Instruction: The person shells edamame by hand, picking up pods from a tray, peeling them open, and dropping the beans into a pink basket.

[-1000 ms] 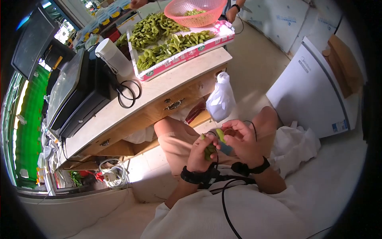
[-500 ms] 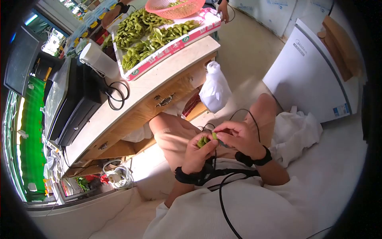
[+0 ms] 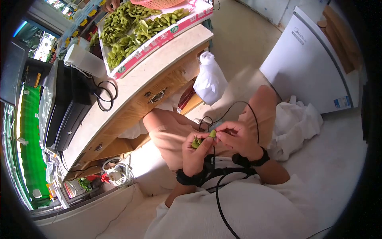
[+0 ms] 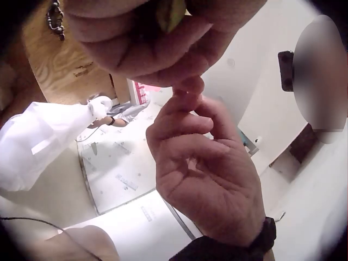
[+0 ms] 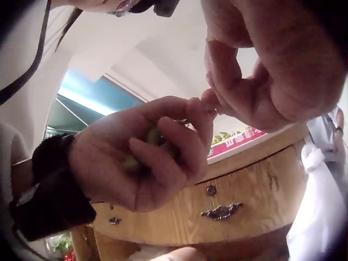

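Close together over the lap, both hands work on one green edamame pod (image 3: 213, 133). My left hand (image 3: 193, 158) pinches it by thumb and forefinger, while its curled fingers keep several more pods (image 3: 195, 142) in the palm. At the pod's far end, the right hand (image 3: 240, 140) pinches with thumb and fingertips. In the right wrist view the fingertips of both hands meet, and pods (image 5: 155, 136) show between the left fingers. One pod (image 4: 171, 15) pokes out of the left hand in the left wrist view; fingers hide most of the others.
On the counter ahead, a shallow tray (image 3: 159, 40) bears heaped edamame pods (image 3: 127, 34) and a pink basket (image 3: 159, 3). A white plastic bag (image 3: 209, 79) hangs at the counter's corner. A small fridge (image 3: 304, 63) stands right; a black cable (image 3: 258, 123) loops near the right hand.
The single pod, earlier in the right fingers apart from the left hand, now sits between both hands' fingertips. The head view has shifted, with the counter and tray sliding up and left.
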